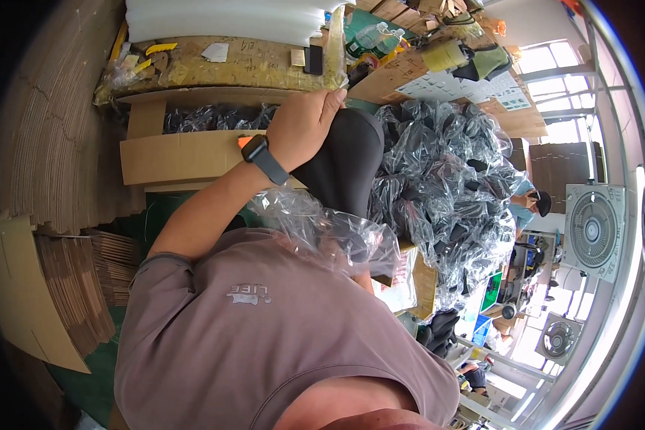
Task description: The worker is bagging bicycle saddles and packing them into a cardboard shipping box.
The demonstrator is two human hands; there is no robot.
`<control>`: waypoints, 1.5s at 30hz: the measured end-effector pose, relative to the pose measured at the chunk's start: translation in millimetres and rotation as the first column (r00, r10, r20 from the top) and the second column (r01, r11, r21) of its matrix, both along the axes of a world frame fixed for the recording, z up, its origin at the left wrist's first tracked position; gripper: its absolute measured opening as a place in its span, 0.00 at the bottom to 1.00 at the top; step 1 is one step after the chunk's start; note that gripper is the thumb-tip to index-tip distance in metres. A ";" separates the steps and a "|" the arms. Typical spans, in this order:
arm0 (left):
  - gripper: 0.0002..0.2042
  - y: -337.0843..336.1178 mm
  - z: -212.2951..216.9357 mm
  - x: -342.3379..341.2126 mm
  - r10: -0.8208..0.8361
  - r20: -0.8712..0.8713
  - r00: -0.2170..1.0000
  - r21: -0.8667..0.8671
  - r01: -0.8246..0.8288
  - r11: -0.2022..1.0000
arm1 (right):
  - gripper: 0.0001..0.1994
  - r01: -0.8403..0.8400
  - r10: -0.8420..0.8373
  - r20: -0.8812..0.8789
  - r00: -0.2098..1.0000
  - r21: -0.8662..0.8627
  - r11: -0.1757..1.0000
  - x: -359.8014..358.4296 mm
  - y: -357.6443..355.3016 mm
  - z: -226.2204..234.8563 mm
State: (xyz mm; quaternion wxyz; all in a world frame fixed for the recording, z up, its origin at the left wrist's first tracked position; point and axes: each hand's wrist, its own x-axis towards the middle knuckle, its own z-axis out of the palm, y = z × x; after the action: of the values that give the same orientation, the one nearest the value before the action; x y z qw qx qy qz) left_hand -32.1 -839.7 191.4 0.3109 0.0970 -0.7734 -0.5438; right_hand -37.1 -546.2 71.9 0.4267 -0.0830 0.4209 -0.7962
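A black bicycle saddle [358, 147] is tilted in front of my chest, its wide end up and its narrow nose down. My left hand [308, 125], with a dark watch on the wrist, is closed on the wide end; its fingers are partly hidden behind the saddle. A clear plastic bag [301, 215] surrounds the nose and leaves the wide end bare. Beneath the film, my right hand [330, 254] shows only dimly, closed at the bag below the nose. Its fingers are blurred by the crumpled plastic.
An open cardboard box [193, 154] with black bagged items stands beyond my left arm. To the right rises a large heap of black saddles in clear bags [451, 186]. Flattened cartons [57, 129] line the left. A worktable [215, 68] and fans [593, 229] are farther off.
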 end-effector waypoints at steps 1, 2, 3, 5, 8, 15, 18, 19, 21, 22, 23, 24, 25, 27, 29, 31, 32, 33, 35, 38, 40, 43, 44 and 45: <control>0.28 14.1 2.6 -2.6 0.053 0.020 0.998 -0.087 -0.051 0.995 | 0.40 0.010 -0.010 0.001 1.000 -0.009 1.000 -3.5 6.5 -1.8; 0.27 30.4 5.6 -4.0 0.105 0.037 0.994 -0.174 -0.098 0.980 | 0.40 0.021 -0.021 0.006 1.000 -0.017 1.000 -6.4 13.9 -3.7; 0.24 46.1 22.6 1.0 -0.014 0.185 0.983 -0.157 0.044 0.987 | 0.40 0.036 -0.036 0.013 0.999 -0.029 0.999 -8.2 20.8 -6.4; 0.24 70.7 -0.5 -26.9 -0.049 -0.042 0.998 -0.201 0.039 0.979 | 0.40 0.061 -0.059 0.037 0.998 -0.047 0.997 -7.3 30.0 3.0; 0.28 98.9 4.0 -32.4 -0.324 -0.272 0.906 0.165 0.376 0.912 | 0.39 0.163 -0.046 0.398 0.916 -0.265 0.950 -45.1 56.1 17.9; 0.23 174.8 -49.3 -27.6 -0.486 0.295 0.823 0.038 0.498 0.866 | 0.32 0.258 -0.206 0.237 0.950 -0.217 0.942 -149.7 99.0 40.0; 0.19 159.6 -106.3 -35.8 -0.420 0.297 0.858 0.354 0.309 0.883 | 0.24 0.605 -0.587 -0.172 0.791 0.074 0.793 -189.2 128.9 20.2; 0.17 154.4 -108.4 -39.1 -0.319 0.213 0.924 0.480 0.185 0.858 | 0.20 0.735 -0.690 -0.303 0.658 0.061 0.675 -201.6 138.4 12.2; 0.16 167.5 -89.8 -47.7 -0.213 0.131 0.968 0.609 0.091 0.788 | 0.17 0.843 -0.703 -0.504 0.502 0.105 0.527 -212.6 171.6 8.9; 0.16 172.7 -82.4 -49.9 -0.101 0.043 0.994 0.739 0.037 0.673 | 0.12 0.858 -0.618 -0.610 0.496 0.233 0.458 -217.0 196.8 -2.9; 0.18 171.2 -87.0 -51.8 -0.087 0.022 0.996 0.774 0.038 0.633 | 0.10 0.881 -0.551 -0.704 0.448 0.244 0.405 -218.5 211.9 -4.4; 0.18 173.1 -86.1 -54.4 -0.064 0.034 0.997 0.766 0.015 0.642 | 0.11 0.861 -0.556 -0.674 0.488 0.265 0.434 -216.9 222.5 -0.8; 0.20 176.6 -85.6 -57.6 -0.059 -0.009 0.998 0.866 0.037 0.499 | 0.11 0.835 -0.499 -0.681 0.537 0.343 0.430 -215.2 239.5 -6.8; 0.25 176.8 -97.3 -65.6 -0.062 -0.104 0.993 0.958 0.117 0.263 | 0.12 0.802 -0.446 -0.673 0.590 0.423 0.422 -212.7 250.6 -20.2; 0.26 179.8 -103.0 -79.3 -0.077 -0.124 0.989 0.947 0.141 0.289 | 0.16 0.938 -0.575 -0.781 0.242 0.036 0.345 -213.2 245.1 -34.4; 0.28 189.7 -109.5 -84.7 -0.102 -0.172 0.980 0.928 0.195 0.316 | 0.26 0.745 -0.501 -0.614 0.610 0.229 0.627 -210.7 252.7 -54.6; 0.28 192.7 -113.4 -90.3 -0.101 -0.161 0.982 0.932 0.185 0.312 | 0.30 0.550 -0.404 -0.435 0.805 0.290 0.783 -209.8 257.2 -63.0; 0.28 194.3 -116.9 -95.4 -0.111 -0.197 0.974 0.914 0.224 0.340 | 0.30 0.475 -0.408 -0.292 0.865 0.217 0.853 -207.9 247.3 -47.6; 0.27 207.6 -107.4 -103.5 -0.108 -0.136 0.985 0.898 0.169 0.407 | 0.30 0.309 -0.303 -0.087 0.949 0.060 0.949 -213.4 235.2 -8.6; 0.22 219.6 -110.2 -116.6 -0.279 -0.050 0.959 0.715 0.229 0.660 | 0.29 0.163 -0.163 -0.003 0.987 0.056 0.985 -222.0 220.7 11.6; 0.17 235.1 -98.3 -122.9 -0.266 0.083 0.960 0.686 0.138 0.714 | 0.25 0.074 -0.074 -0.002 0.997 0.091 0.993 -227.6 217.4 12.3; 0.08 232.7 -108.2 -117.0 -0.564 0.199 0.802 0.438 0.442 0.783 | 0.23 -0.150 0.139 0.131 0.982 0.077 0.986 -229.8 184.8 34.7; 0.08 227.6 -111.5 -111.0 -0.576 0.192 0.795 0.446 0.452 0.772 | 0.26 -0.158 0.148 0.101 0.984 0.101 0.982 -230.1 174.4 35.9; 0.08 219.1 -112.0 -106.4 -0.653 0.085 0.753 0.534 0.518 0.668 | 0.26 -0.109 0.098 0.100 0.990 0.106 0.988 -229.5 163.5 25.7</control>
State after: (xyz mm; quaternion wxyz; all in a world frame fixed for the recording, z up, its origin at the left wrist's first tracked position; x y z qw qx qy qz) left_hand -138.5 -620.7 79.4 -0.0244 -0.0125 -0.6379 -0.7697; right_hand -266.6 -382.7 97.6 0.4909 -0.0433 0.4393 -0.7511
